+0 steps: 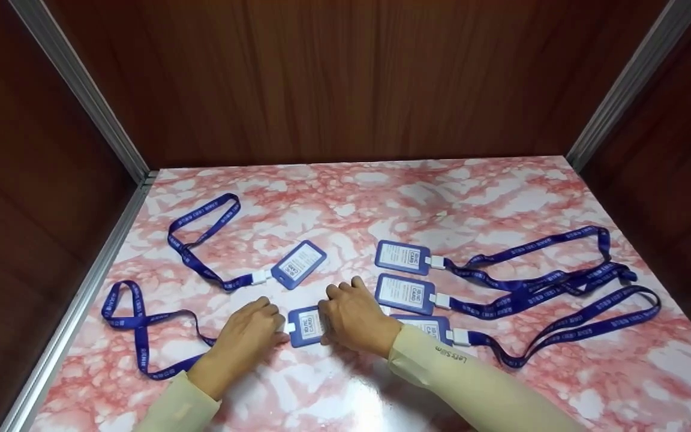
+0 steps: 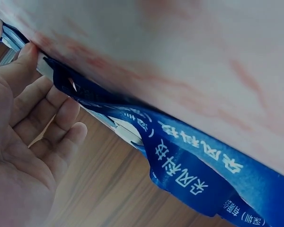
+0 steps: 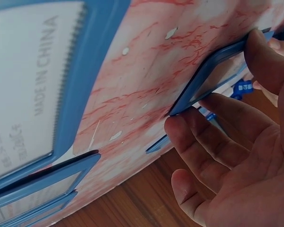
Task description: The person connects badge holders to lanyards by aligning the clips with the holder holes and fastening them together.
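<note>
A blue badge holder (image 1: 308, 327) with a white ID card lies on the table between the two hands. My left hand (image 1: 246, 336) pinches the white clip (image 2: 45, 68) at its left end, thumb on one side and fingertips on the other. From that clip a blue printed lanyard (image 2: 194, 175) trails off, looped to the left of the hand. My right hand (image 1: 360, 318) grips the holder's right part, with the thumb at one edge and fingertips along the opposite edge in the right wrist view. The hand hides the holder's right end.
Another badge holder (image 1: 299, 264) with its lanyard lies farther back on the left. On the right stand an upper badge holder (image 1: 401, 257), a middle one (image 1: 404, 293) and a lower one (image 1: 435, 327), partly behind the right arm. Their lanyards overlap rightward. Brown panels (image 1: 345, 78) enclose the table.
</note>
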`<state>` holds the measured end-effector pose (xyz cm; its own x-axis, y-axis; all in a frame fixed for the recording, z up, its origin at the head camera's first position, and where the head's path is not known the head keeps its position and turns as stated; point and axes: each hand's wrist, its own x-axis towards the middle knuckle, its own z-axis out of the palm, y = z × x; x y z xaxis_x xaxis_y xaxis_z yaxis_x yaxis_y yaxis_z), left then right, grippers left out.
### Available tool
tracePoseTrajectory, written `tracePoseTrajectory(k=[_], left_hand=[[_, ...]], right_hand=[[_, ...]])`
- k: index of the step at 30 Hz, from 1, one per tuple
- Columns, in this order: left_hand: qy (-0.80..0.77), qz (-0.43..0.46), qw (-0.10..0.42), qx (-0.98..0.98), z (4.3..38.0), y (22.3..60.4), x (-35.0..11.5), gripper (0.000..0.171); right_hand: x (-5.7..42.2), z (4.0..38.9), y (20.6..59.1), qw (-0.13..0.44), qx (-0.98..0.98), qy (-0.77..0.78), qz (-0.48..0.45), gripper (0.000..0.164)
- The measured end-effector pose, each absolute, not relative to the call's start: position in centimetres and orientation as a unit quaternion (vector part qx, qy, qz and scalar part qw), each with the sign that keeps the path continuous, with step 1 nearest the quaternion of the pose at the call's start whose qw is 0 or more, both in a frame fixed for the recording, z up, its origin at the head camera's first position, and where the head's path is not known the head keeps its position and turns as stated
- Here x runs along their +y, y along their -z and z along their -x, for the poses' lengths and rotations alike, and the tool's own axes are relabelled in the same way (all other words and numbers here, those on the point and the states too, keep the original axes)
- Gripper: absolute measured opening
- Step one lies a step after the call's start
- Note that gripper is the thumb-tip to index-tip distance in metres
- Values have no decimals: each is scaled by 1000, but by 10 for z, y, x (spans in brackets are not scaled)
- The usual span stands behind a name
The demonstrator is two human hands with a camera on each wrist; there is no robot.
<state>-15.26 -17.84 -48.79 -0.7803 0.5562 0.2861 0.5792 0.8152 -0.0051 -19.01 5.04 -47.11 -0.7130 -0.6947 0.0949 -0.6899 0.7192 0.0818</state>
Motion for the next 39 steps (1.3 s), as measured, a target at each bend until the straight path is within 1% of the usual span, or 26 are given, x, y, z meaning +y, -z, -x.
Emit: tracePoseTrajectory(k=[5,9,16,25,28,31,35,39], left_hand=[[48,302,131,-943,153,487,-179,28],[50,302,126,-944,153,486,-179,28],[63,295,131,-944,151,487,-182,26],[71,297,126,-944,151,488,-183,28],[77,290,117,-947,150,488,-184,32],[86,279,112,-950,148,488,-186,36],[96,274,124,-949,146,487,-187,37],[96,281,155,-942,145,485,-187,35]], right_hand=[[51,191,471,52,-925,21,-376,48],[52,191,469,34,-927,11,-375,49],[52,192,466,10,-927,-4,-375,50],[55,192,465,17,-927,-14,-376,55],[56,192,464,16,-927,-27,-373,58],[58,193,462,16,-927,-48,-373,59],[60,194,461,21,-924,-71,-375,57],[61,195,460,22,-925,-86,-369,57]])
